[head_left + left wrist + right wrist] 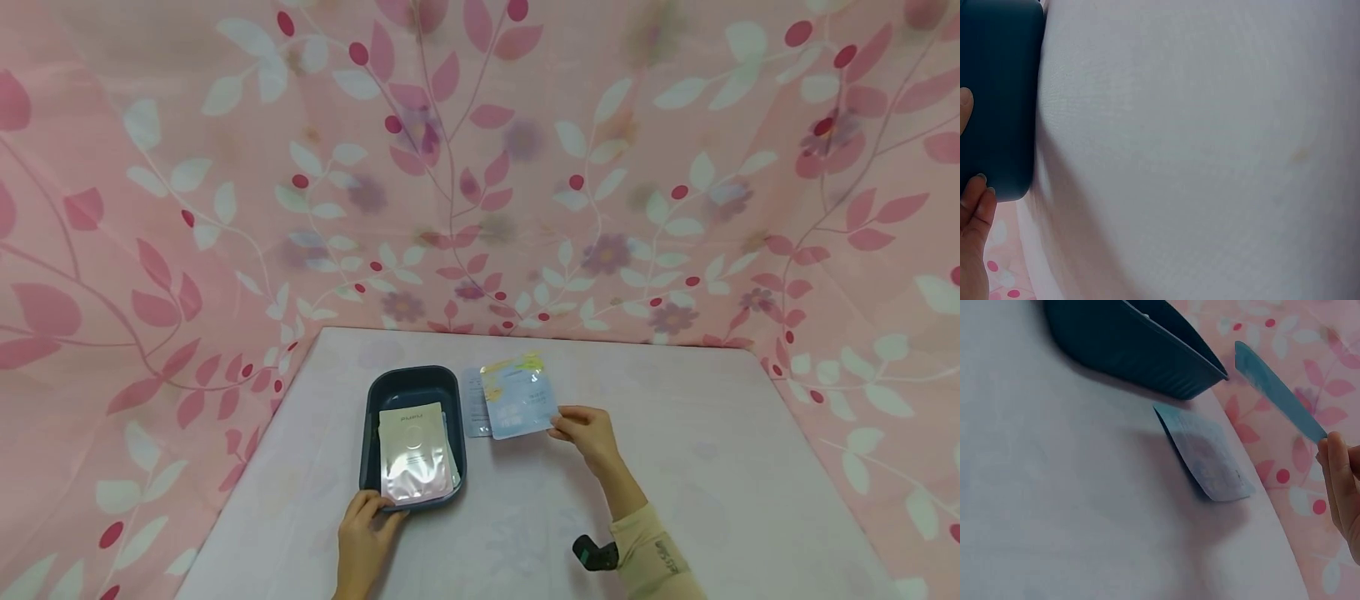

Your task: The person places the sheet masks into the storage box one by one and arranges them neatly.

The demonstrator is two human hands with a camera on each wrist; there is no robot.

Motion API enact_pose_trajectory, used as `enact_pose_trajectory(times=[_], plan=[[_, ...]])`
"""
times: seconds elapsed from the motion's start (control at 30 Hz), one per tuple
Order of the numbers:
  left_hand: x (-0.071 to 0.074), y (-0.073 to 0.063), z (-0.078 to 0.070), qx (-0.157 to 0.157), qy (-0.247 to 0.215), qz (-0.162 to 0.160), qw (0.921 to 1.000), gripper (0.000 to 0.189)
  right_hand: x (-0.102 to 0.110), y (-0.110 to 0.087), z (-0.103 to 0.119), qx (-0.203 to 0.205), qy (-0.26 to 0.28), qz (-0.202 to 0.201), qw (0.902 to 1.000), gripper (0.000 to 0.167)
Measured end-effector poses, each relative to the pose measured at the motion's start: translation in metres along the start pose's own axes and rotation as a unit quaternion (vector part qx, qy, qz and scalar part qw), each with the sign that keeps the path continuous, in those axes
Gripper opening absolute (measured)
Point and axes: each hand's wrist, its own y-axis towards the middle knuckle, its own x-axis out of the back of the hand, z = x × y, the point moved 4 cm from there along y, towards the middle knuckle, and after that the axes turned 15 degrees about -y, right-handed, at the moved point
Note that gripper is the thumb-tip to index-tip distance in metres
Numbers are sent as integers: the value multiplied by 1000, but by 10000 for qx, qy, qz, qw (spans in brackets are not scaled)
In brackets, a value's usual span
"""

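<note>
In the head view, my right hand (591,435) pinches the lower right corner of a light blue face mask packet (519,402) with yellow at its top. The right wrist view shows that packet (1280,394) edge-on, raised off the table. Under and left of it, a second blue packet (476,408) lies on the table. My left hand (363,533) grips the near left corner of a dark blue plastic basin (411,380), thumb against the near wall. Inside the basin lies a cream and silvery pink packet (414,450), partly covering other packets.
A white cloth (712,467) covers the table. Pink floral fabric (480,183) hangs behind and at both sides. A black device (595,553) sits at my right wrist, by the light yellow sleeve (654,550).
</note>
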Motion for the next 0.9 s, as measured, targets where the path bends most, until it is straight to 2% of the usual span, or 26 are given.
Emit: enact_pose_trajectory(times=[0.67, 0.9], plan=[[-1, 1, -1, 166, 48, 59, 9998, 38, -51, -10, 4, 268, -203, 425, 9985, 28], [-1, 1, 0, 222, 52, 63, 9997, 38, -65, -14, 5, 237, -189, 422, 9987, 29]])
